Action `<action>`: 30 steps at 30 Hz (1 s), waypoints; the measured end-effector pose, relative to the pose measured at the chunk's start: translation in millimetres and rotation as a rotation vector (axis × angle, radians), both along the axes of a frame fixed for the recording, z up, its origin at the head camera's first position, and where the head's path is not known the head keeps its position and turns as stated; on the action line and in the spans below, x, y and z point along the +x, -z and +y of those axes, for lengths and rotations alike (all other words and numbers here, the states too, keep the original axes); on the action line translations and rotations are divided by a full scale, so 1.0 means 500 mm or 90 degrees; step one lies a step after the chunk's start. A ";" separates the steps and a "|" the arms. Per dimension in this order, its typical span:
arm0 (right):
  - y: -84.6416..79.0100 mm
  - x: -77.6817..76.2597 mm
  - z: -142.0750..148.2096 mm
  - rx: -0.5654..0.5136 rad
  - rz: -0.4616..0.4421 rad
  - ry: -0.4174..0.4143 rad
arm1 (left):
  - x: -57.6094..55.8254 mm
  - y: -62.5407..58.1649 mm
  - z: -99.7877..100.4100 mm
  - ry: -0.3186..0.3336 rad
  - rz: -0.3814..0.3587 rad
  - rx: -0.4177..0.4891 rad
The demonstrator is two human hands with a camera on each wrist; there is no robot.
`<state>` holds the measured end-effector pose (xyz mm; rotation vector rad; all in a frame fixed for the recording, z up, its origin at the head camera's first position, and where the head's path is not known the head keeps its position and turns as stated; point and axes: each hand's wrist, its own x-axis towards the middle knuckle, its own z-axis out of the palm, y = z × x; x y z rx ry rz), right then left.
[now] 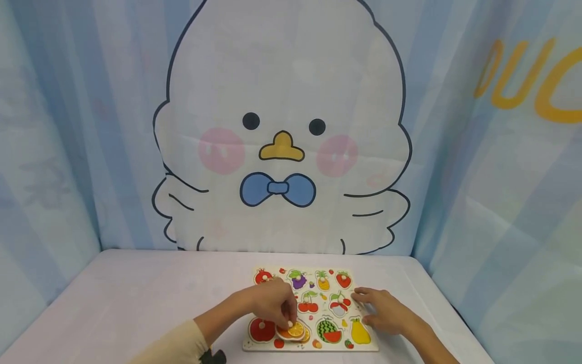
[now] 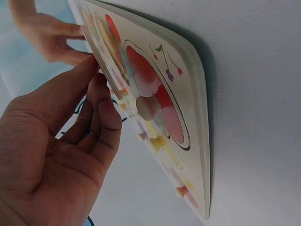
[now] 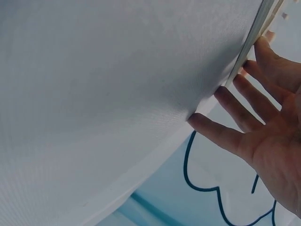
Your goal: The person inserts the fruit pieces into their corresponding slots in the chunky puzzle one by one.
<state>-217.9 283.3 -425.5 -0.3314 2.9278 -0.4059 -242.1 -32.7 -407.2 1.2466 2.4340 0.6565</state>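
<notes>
A white wooden fruit puzzle board (image 1: 327, 348) lies on the table, filled with knobbed fruit pieces. At its front, my left hand (image 1: 273, 301) pinches an orange-slice puzzle piece (image 1: 296, 329) by its small knob. The piece sits over a printed orange, slightly off its outline; whether it touches the board is hard to tell. In the left wrist view, the thin piece's edge (image 2: 110, 77) shows beyond the fingertips, near a round red piece (image 2: 171, 110). My right hand (image 1: 384, 311) rests at the board's right edge, fingers spread and fairly straight, thumb touching the side.
Around the orange are a red round fruit piece (image 1: 262, 329), a watermelon piece (image 1: 328, 329) and a yellow pear piece (image 1: 360, 331). A white cloth covers the table (image 1: 159, 298). Behind it hangs a curtain (image 1: 282, 222) with a cartoon duck.
</notes>
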 end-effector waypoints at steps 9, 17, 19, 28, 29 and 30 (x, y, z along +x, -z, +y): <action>-0.004 0.003 -0.001 -0.008 -0.006 0.001 | 0.000 0.020 0.023 0.016 -0.002 -0.011; -0.001 0.002 0.001 -0.014 -0.004 -0.010 | 0.005 0.023 0.033 -0.021 -0.001 -0.027; -0.001 0.001 0.002 -0.017 -0.002 -0.014 | 0.004 0.024 0.035 -0.019 0.009 -0.028; 0.001 -0.001 0.003 -0.022 -0.003 -0.020 | 0.000 0.029 0.038 0.006 0.045 -0.027; 0.001 -0.001 0.003 -0.021 -0.004 -0.018 | 0.001 0.029 0.038 0.005 0.045 -0.030; 0.001 -0.002 0.003 -0.019 -0.006 -0.016 | 0.002 0.028 0.038 0.005 0.045 -0.032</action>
